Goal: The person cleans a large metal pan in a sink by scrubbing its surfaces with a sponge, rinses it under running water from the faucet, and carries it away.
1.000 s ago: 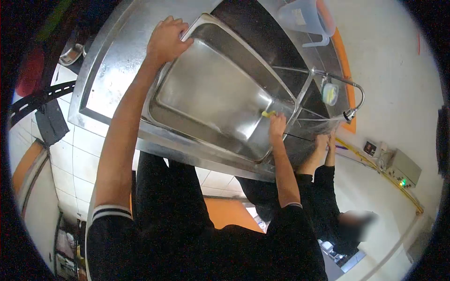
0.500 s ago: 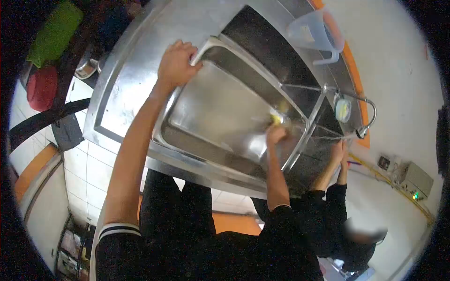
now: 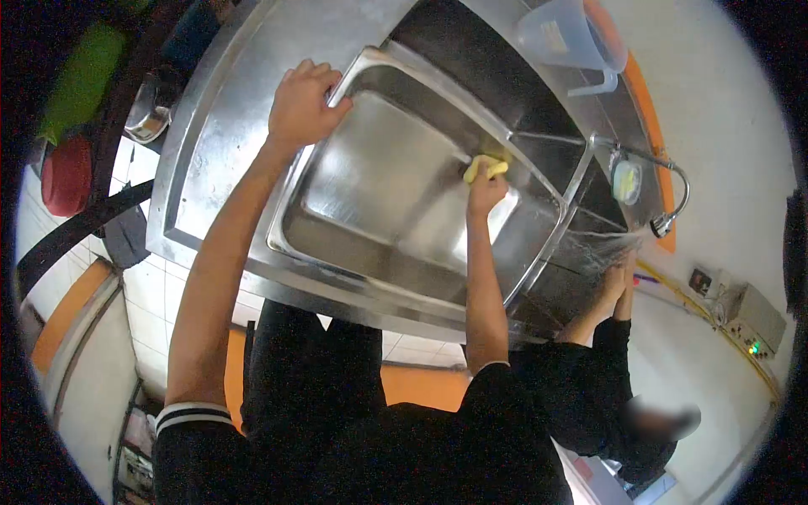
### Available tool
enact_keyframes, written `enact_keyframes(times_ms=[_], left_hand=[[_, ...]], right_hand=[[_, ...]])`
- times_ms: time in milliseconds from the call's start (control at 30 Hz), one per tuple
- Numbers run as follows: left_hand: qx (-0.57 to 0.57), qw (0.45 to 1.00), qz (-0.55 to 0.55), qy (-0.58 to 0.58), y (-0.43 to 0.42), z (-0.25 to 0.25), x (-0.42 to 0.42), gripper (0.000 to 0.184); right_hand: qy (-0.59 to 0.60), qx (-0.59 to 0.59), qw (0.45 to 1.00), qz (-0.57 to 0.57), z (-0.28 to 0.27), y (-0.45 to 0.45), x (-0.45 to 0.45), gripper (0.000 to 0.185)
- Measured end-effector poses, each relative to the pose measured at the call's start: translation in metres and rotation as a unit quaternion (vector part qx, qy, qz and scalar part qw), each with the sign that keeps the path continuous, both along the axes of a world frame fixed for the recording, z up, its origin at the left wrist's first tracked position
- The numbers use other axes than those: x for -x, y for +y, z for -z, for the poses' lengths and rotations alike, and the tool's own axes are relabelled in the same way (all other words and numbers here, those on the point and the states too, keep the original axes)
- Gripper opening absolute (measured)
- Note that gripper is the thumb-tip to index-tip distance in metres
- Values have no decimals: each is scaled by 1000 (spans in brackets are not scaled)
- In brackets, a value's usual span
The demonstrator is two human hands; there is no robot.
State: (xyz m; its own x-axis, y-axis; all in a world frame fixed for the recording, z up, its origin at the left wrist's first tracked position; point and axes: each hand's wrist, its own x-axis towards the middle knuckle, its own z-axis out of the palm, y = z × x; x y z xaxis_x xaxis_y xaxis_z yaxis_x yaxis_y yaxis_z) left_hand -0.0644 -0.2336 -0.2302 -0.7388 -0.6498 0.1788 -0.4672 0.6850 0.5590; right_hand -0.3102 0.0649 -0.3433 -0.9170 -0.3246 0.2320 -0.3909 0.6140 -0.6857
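A large rectangular steel pan with rounded corners and a raised rim lies across the steel sink counter in front of me. My left hand grips its left rim near the far corner, fingers over the outside and thumb inside. Inside the pan, toward its right end, my right hand is closed on a yellow sponge. The sponge is pressed near the inner far wall, and the fingertips are partly hidden by it. The pan's inside looks wet and shiny.
At right, a co-worker's hands are under water spraying from a curved faucet. A clear plastic jug stands at the back. A small container with a sponge sits behind the faucet. Steel countertop extends left.
My right hand has moved the sponge away from me and slightly left inside the pan. My left hand keeps its grip on the rim. Water spray at the co-worker's hands has spread.
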Motion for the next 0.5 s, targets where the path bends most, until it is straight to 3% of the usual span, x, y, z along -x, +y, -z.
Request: enact_keyframes(times_ms=[67, 133, 167, 200, 333, 400, 467, 500], left_hand=[[18, 1000, 16, -4, -1, 5, -2, 26], [18, 1000, 8, 6, -2, 5, 0, 27], [-17, 1000, 13, -12, -1, 2, -2, 26], [15, 1000, 19, -2, -2, 7, -2, 26], [25, 1000, 10, 14, 2, 8, -1, 25], [32, 999, 12, 12, 1, 7, 0, 26], [45, 999, 2, 22, 1, 10, 2, 27], [13, 1000, 6, -9, 1, 5, 1, 27]], right_hand=[[-42, 83, 984, 149, 22, 1, 13, 30], [-142, 182, 944, 237, 10, -4, 13, 24], [-13, -63, 929, 365, 8, -20, 14, 17], [-52, 90, 938, 330, 2, -40, 1, 25], [129, 185, 958, 175, 21, -131, -64, 25], [62, 27, 979, 190, 59, -162, -84, 23], [105, 135, 985, -21, 23, -184, -126, 17], [102, 136, 985, -15, 25, -191, -138, 17]])
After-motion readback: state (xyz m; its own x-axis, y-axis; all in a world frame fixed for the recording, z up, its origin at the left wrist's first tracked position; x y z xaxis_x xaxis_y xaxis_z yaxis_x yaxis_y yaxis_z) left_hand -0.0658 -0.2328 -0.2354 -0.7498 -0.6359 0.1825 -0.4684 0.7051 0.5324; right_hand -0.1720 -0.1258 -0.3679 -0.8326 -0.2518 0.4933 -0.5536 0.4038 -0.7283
